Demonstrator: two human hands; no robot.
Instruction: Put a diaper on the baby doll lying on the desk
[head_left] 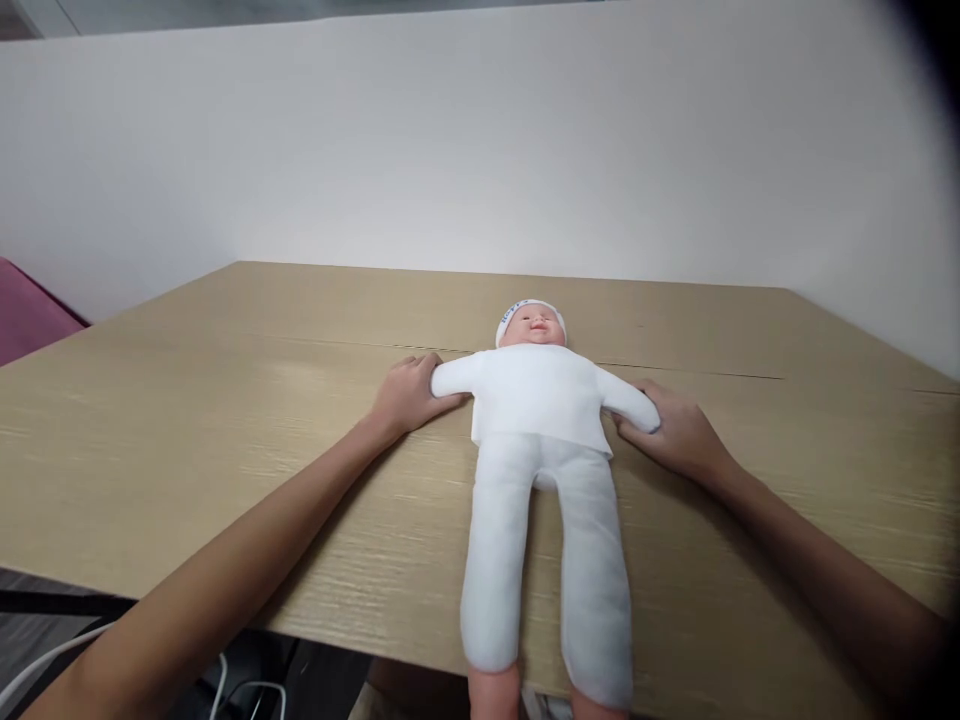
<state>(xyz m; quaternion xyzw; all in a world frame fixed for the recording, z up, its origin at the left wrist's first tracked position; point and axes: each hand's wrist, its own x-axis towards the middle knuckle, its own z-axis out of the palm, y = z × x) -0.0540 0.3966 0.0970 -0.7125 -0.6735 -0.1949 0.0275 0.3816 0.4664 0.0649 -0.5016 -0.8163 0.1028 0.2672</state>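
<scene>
A baby doll (pixel 541 400) in a white top, white trousers and a white cap with blue marks lies on its back on the wooden table, head away from me. Its arms stretch out to both sides. My left hand (pixel 411 395) is closed round the end of the doll's arm on the left, thumb beneath the sleeve. On the other side, my right hand (pixel 679 430) grips the other sleeve end, with its fingers partly hidden behind it. The bare lower legs of the doll reach past the table's near edge and are cut off by the frame.
The pale wooden table (pixel 187 430) has a thin seam running across it. Behind it stands a plain white wall (pixel 480 140). A pink surface (pixel 34 315) shows at far left. White cables (pixel 221 685) hang below the near edge.
</scene>
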